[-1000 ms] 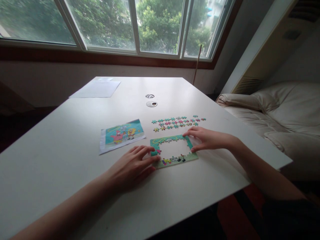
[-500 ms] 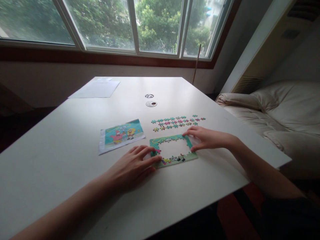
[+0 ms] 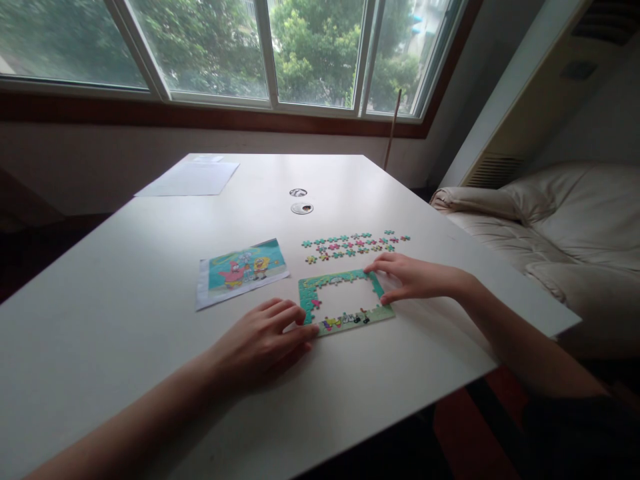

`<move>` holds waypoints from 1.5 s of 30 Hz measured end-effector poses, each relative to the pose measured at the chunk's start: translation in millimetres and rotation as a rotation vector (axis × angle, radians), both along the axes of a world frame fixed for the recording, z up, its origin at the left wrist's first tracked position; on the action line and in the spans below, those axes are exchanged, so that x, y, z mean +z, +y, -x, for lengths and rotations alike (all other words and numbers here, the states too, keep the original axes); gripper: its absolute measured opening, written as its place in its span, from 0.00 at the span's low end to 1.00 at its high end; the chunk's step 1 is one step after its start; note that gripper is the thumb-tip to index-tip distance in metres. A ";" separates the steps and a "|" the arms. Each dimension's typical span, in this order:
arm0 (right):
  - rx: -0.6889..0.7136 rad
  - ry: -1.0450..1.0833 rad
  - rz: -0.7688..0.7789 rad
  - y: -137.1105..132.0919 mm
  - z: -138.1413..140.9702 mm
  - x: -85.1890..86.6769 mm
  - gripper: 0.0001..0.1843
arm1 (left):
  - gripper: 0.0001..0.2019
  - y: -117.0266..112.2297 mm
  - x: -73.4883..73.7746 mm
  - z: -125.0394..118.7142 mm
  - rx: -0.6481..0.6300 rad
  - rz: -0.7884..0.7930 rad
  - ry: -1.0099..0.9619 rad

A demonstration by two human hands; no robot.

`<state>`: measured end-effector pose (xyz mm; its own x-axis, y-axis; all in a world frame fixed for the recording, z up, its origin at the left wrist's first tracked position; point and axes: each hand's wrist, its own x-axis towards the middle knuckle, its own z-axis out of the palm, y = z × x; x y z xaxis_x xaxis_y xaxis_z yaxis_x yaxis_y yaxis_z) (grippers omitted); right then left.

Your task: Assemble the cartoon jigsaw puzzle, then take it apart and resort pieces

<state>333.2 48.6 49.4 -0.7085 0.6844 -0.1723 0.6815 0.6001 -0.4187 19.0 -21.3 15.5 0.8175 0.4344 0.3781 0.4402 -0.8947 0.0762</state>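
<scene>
A jigsaw puzzle border in green and teal lies flat on the table, its middle bare. My left hand grips its lower left corner, the thumb on the bottom edge and the curled fingers at the left side. At the right side, my right hand holds the border between a thumb low down and fingers at the upper corner. Just beyond are rows of loose jigsaw pieces, pink, teal and yellow. To the left lies a cartoon picture sheet with a pink and a yellow figure.
The white table runs back towards a window. Two round inserts sit in its middle. White paper lies at the far left corner. A cream leather sofa stands on the right, and a thin stick leans behind the table.
My left hand's fingers have drawn back slightly to the left and curled, uncovering a pink patch on the border's left side. My right hand stays where it was.
</scene>
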 end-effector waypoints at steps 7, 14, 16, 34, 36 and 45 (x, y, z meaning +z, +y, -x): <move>0.004 -0.010 -0.006 0.9 -0.1 -0.3 0.35 | 0.10 -4.5 2.5 -2.9 0.001 -0.074 0.022; 0.001 0.006 -0.007 -0.5 -0.2 -0.6 0.35 | 0.10 -24.5 8.2 -16.1 0.110 -0.297 0.130; 0.001 0.003 -0.007 -0.5 -0.1 -0.7 0.35 | 0.10 -29.7 7.6 -19.2 0.141 -0.307 0.147; 0.008 -0.014 -0.021 -0.9 1.8 -0.2 0.35 | 0.10 -30.1 3.7 -18.1 0.111 -0.273 0.208; 0.005 -0.013 -0.027 -1.1 1.8 -0.5 0.34 | 0.10 -30.7 2.3 -16.8 0.120 -0.260 0.232; 0.008 -0.005 -0.031 -0.1 0.8 -2.5 0.34 | 0.10 -29.3 0.1 -15.0 0.120 -0.255 0.249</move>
<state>332.4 48.6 46.9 -0.7130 0.6839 -0.1546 0.6787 0.6179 -0.3969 34.0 -50.6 15.6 0.8468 0.4506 0.2826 0.5203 -0.8120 -0.2646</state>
